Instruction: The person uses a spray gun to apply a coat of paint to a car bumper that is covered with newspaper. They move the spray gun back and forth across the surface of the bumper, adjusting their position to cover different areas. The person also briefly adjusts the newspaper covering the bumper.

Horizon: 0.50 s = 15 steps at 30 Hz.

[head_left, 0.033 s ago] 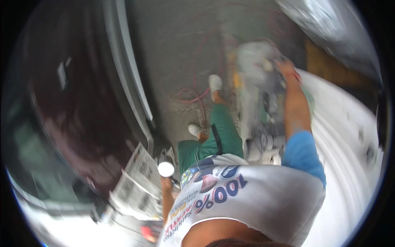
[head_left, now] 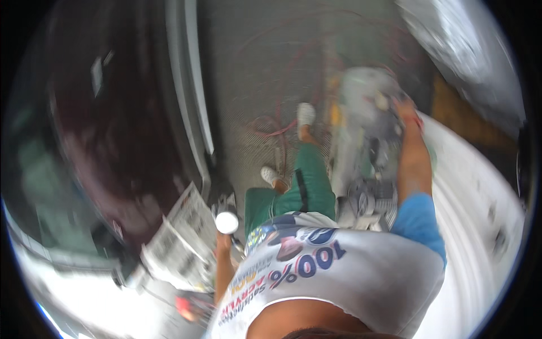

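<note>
My left hand (head_left: 223,240) is low at my left side, closed round what looks like a paint spray gun (head_left: 227,222) with a round white top. Metallic and dark parts show just beyond that top. At the far right my right hand (head_left: 405,107) reaches over a cluttered work stand (head_left: 344,152). A small pale object (head_left: 381,101) lies close by its fingers. Motion blur smears those fingers, so whether they grip anything is unclear. Nearer me on the stand are grey round-ended containers (head_left: 361,199) and several dark items.
A dark red car body (head_left: 124,141) with a pale edge strip runs along the left. Newspaper sheets (head_left: 183,237) hang near my left arm. A thin red hose (head_left: 271,133) loops on the floor by my feet. A white curved panel (head_left: 468,186) and silvery sheeting (head_left: 446,39) stand right.
The view has shifted slightly, so the stand and my right hand appear a little further right and lower. My left hand keeps its hold on the spray gun.
</note>
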Tool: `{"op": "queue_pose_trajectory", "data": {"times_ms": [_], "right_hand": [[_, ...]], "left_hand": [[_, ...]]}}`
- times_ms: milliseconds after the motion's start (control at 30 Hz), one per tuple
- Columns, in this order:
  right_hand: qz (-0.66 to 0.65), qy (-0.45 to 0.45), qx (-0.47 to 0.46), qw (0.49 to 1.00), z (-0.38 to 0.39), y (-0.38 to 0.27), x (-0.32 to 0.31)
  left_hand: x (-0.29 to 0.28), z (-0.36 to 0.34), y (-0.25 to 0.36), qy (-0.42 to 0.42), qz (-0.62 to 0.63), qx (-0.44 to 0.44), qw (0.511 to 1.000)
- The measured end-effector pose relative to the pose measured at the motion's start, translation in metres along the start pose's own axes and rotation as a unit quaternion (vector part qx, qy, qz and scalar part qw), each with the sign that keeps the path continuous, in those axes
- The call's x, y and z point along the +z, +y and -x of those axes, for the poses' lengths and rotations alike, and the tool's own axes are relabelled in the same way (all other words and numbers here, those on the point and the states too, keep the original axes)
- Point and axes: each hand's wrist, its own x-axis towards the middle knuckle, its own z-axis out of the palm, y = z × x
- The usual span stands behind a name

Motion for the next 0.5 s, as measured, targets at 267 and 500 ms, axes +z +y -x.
{"op": "queue_pose_trajectory", "data": {"times_ms": [267, 500], "right_hand": [[0.067, 0.065, 0.014, 0.996, -0.044, -0.05, 0.007], [0.081, -0.013, -0.098, 0.992, -0.011, -0.123, 0.025]], "left_hand": [[0.051, 0.067, 0.065, 0.123, 0.222, -0.05, 0.966], [0.098, 0.13, -0.037, 0.209, 0.161, -0.156, 0.952]]}}
